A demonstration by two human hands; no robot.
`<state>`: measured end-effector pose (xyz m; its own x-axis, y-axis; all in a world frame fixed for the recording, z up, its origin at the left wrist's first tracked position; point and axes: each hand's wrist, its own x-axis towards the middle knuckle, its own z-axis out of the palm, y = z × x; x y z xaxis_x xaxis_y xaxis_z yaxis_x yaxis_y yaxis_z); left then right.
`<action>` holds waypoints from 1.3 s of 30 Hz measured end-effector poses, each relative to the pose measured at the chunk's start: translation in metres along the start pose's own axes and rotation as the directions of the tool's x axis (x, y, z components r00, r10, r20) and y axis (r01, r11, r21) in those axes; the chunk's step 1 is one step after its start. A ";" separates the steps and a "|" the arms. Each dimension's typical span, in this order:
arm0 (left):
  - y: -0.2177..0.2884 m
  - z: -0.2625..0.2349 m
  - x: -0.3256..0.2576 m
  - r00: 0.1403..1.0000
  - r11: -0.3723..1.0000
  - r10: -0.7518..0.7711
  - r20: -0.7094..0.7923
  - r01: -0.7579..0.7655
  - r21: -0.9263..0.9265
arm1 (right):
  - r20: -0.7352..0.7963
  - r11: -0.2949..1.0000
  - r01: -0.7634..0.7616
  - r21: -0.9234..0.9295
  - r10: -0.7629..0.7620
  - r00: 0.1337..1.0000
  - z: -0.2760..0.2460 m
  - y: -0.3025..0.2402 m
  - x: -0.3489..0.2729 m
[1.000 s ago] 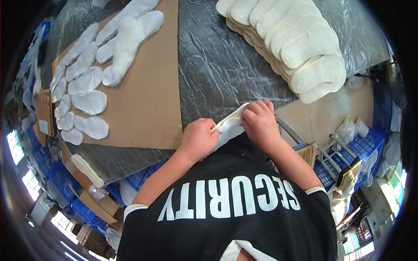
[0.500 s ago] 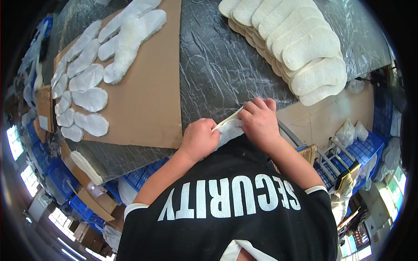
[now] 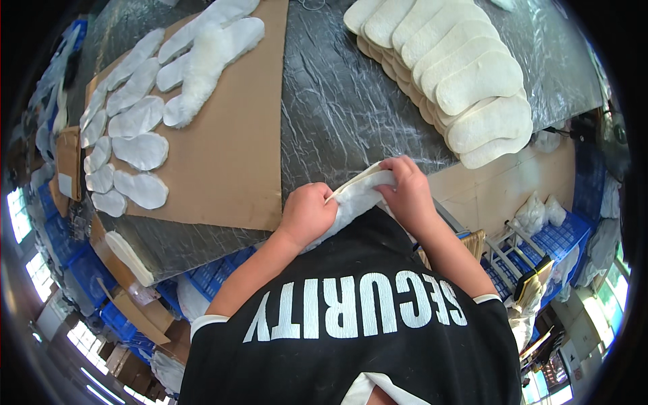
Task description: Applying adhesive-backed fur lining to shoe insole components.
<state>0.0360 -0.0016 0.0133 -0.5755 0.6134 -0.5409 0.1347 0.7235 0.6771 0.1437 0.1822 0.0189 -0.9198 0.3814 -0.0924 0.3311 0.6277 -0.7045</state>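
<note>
Between my two hands, over the near edge of the table, is a white insole (image 3: 358, 196) with a cream edge, held on its side. My left hand (image 3: 308, 213) is closed in a fist round its left end. At the other end my right hand (image 3: 409, 192) pinches the upper edge between thumb and fingers. A cream layer and a whiter, softer layer show along the top edge. The lower part is partly hidden by my left hand and lies against my black shirt.
Cream insoles (image 3: 479, 84) lie in overlapping stacks at the far right of the dark plastic-covered table (image 3: 324, 101). White fleecy insoles (image 3: 142, 150) are spread on a brown cardboard sheet (image 3: 229, 162) at the left. Blue crates (image 3: 560, 236) stand beyond the table's right edge.
My right hand has turned and shifted its grip along the edge, so more of the white insole shows between my hands. My left hand stays nearly in place.
</note>
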 end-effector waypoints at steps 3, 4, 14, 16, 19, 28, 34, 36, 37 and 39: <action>0.000 0.001 0.002 1.000 1.000 -0.012 0.004 0.012 -0.012 | 0.017 0.991 -0.086 0.102 0.084 0.996 -0.003 0.009 0.003; 0.001 0.001 0.003 0.999 0.999 -0.036 0.012 0.037 -0.017 | 0.001 0.998 0.057 0.006 -0.057 0.998 -0.003 0.012 0.003; 0.001 0.003 0.007 0.994 0.994 -0.108 0.028 0.109 -0.030 | 0.316 0.923 0.269 -0.277 -0.176 0.932 -0.003 0.006 0.001; -0.002 0.005 0.007 0.995 0.995 -0.097 0.013 0.097 0.009 | 0.363 0.902 0.306 -0.304 -0.187 0.913 -0.012 0.003 0.001; -0.007 0.007 0.008 0.995 0.995 -0.096 -0.013 0.097 0.029 | 0.322 0.842 0.392 -0.370 -0.279 0.904 -0.012 -0.003 -0.002; -0.013 -0.040 0.030 0.992 0.970 0.128 0.007 -0.126 0.206 | -0.043 0.745 0.464 -0.479 -0.548 0.835 0.017 0.008 0.037; 0.035 -0.058 0.107 0.952 0.973 0.219 0.214 -0.228 0.021 | -0.061 0.700 0.530 -0.479 -0.629 0.775 0.020 -0.005 0.049; 0.046 -0.052 0.115 0.940 0.988 0.115 0.321 -0.142 0.064 | -0.041 0.715 0.530 -0.457 -0.612 0.790 0.020 -0.001 0.048; 0.047 -0.046 0.114 0.939 0.987 0.118 0.322 -0.146 0.064 | -0.021 0.730 0.531 -0.430 -0.596 0.802 0.020 0.001 0.047; 0.038 -0.030 0.107 0.967 0.966 0.218 0.134 -0.233 0.110 | -0.013 0.728 0.539 -0.424 -0.600 0.800 0.012 -0.007 0.042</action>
<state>-0.0441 0.0822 -0.0036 -0.4192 0.7928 -0.4424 0.3527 0.5912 0.7253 0.0997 0.1857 0.0118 -0.9316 -0.0630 0.3581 -0.1657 0.9502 -0.2639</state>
